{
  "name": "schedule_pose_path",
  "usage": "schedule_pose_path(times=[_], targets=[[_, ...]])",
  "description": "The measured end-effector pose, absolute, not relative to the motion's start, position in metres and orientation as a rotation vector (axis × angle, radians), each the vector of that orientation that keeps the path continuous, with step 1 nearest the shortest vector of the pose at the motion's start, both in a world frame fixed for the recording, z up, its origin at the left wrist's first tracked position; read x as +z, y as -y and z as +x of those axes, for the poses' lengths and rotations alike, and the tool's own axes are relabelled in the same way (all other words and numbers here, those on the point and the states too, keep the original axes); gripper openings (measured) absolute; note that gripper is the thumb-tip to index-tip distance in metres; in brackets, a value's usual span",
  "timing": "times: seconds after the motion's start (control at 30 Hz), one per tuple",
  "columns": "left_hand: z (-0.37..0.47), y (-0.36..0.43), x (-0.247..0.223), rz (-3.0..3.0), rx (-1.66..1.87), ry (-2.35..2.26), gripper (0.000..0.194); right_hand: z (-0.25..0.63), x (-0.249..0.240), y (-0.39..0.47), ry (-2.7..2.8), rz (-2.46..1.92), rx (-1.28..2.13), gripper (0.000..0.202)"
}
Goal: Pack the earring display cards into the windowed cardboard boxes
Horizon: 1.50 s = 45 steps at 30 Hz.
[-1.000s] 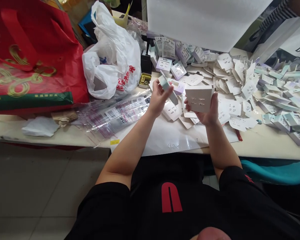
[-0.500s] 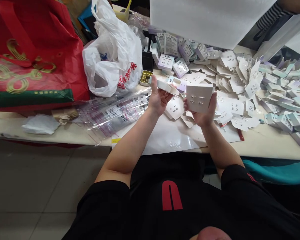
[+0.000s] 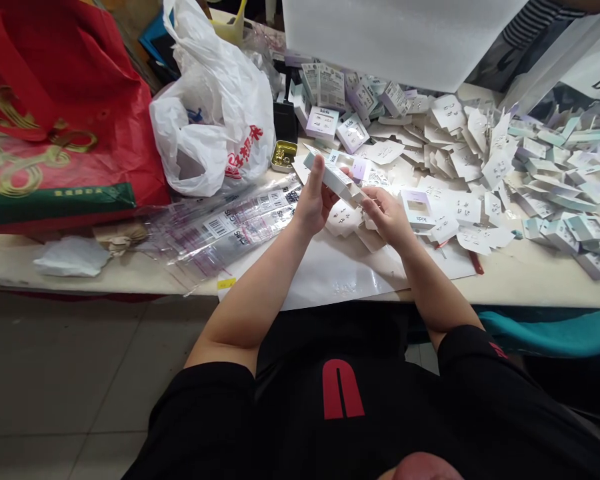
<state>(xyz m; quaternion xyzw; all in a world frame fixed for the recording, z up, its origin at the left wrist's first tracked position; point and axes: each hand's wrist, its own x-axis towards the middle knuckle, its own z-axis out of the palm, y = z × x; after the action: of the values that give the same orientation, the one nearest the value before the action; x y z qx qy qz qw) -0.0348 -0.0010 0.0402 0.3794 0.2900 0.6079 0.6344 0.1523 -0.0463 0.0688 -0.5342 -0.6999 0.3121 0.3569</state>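
My left hand is wrapped round a small white box with a pale green end, tilted over the table. At the box's right end, the fingers of my right hand pinch its white flap. Just right of my right hand lies a lilac and white box marked "kids". Beneath both hands are white cards with small metallic pieces, resting on a white sheet. A tin with gold-coloured contents sits left of the held box.
Many white cards and small boxes are heaped at the right. A white plastic bag, a red bag and clear printed sleeves lie left. A person's striped sleeve shows at the top right.
The card with metallic pieces has left the front of my right hand, which has moved left to the held box. A lilac box now shows where that hand was. The view has shifted slightly.
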Motion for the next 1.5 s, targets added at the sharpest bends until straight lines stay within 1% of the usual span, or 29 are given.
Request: schedule_pose_path(times=[0.23,0.33,0.47,0.63,0.73,0.8,0.87,1.0,1.07,1.1,1.23,1.3,1.43,1.5], targets=[[-0.034,-0.001,0.035,0.943,1.408,-0.66,0.085,0.148,0.064,0.047,1.871,-1.389,0.619,0.088],[-0.034,0.0,0.034,0.962,1.413,-0.671,0.082,0.148,0.06,0.046,1.886,-1.394,0.539,0.091],[-0.03,0.002,0.031,0.982,1.443,-0.653,0.076,0.148,0.056,0.044,1.878,-1.384,0.525,0.091],[-0.022,0.006,0.024,1.039,1.393,-0.632,0.082,0.147,0.048,0.042,1.917,-1.319,0.443,0.108],[-0.019,0.008,0.021,1.097,1.398,-0.592,0.085,0.148,0.043,0.042,1.896,-1.261,0.502,0.114],[-0.02,0.007,0.023,1.059,1.411,-0.586,0.08,0.151,0.041,0.04,1.858,-1.175,0.588,0.115],[-0.025,0.005,0.028,1.003,1.423,-0.623,0.077,0.154,0.041,0.038,1.853,-1.026,0.685,0.107],[-0.038,0.001,0.04,0.981,1.388,-0.717,0.078,0.158,0.045,0.032,1.893,-0.834,0.719,0.063],[-0.041,0.002,0.044,0.972,1.358,-0.732,0.08,0.157,0.046,0.03,1.839,-0.849,0.728,0.051],[-0.04,0.003,0.045,0.97,1.352,-0.737,0.082,0.156,0.046,0.03,1.796,-0.866,0.755,0.05],[-0.032,0.009,0.041,1.013,1.308,-0.723,0.089,0.151,0.045,0.033,1.684,-0.989,0.818,0.057],[-0.026,0.012,0.038,1.041,1.264,-0.702,0.09,0.149,0.045,0.035,1.715,-1.063,0.709,0.057],[-0.019,0.018,0.037,1.096,1.221,-0.669,0.085,0.149,0.045,0.039,1.878,-1.16,0.356,0.055],[-0.019,0.02,0.04,1.115,1.229,-0.674,0.084,0.15,0.044,0.039,1.93,-1.126,0.3,0.058]])
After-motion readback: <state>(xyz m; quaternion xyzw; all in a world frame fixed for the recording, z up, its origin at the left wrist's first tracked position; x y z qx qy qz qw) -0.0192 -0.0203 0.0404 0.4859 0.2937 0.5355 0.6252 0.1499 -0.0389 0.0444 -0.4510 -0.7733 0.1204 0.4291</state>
